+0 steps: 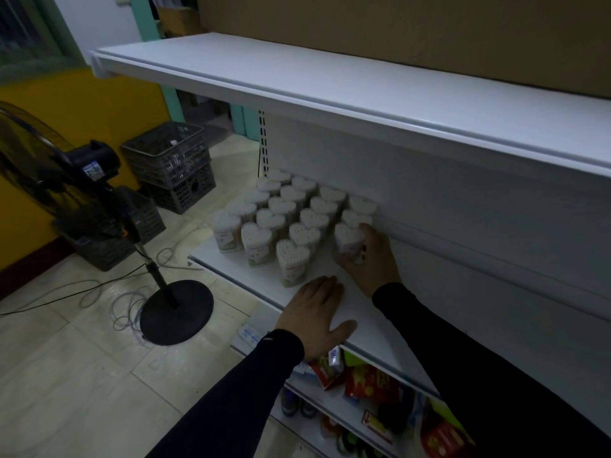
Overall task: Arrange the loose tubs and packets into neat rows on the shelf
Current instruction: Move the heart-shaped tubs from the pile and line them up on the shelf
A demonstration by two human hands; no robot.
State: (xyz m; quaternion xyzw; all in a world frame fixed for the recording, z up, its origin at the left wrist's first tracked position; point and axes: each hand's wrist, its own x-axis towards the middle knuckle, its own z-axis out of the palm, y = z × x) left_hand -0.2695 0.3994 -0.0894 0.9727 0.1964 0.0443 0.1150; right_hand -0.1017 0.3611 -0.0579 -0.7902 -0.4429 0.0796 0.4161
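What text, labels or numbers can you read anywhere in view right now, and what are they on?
Nothing can be read for certain.
Heart-shaped tubs: green labels on the fronts, too blurred to read.
Tub in right hand: label hidden by the fingers.
Red packets on the lower shelf: print too small and dark.
Blue-and-white packet under the left hand: characters unclear.
Fan sticker: blurred.
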